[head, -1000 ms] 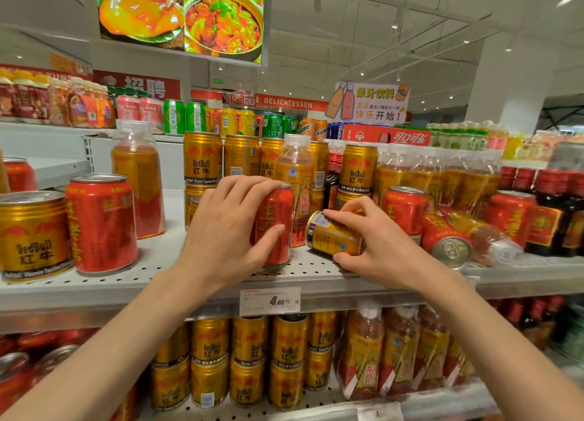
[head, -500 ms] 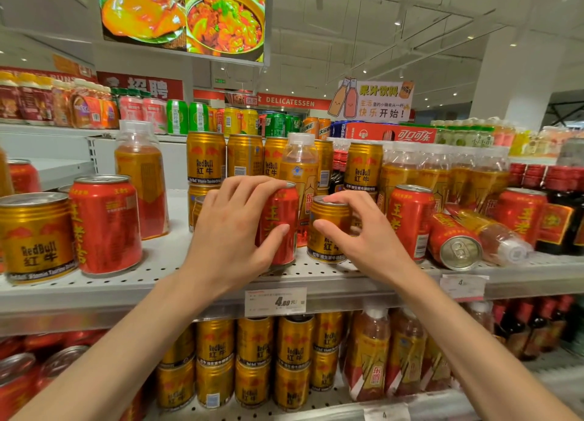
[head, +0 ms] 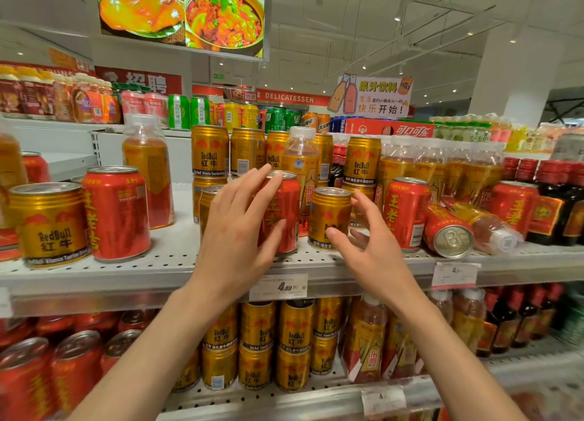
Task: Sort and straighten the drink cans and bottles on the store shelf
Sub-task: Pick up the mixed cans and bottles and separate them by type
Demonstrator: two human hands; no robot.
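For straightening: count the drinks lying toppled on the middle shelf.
2: a red can and a plastic bottle, side by side toward the right of the shelf; others may be hidden behind.

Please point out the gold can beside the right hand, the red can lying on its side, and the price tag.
gold can (head: 328, 221), head view, front label.
red can (head: 452, 240), head view, silver top.
price tag (head: 278, 286), head view, printed face.
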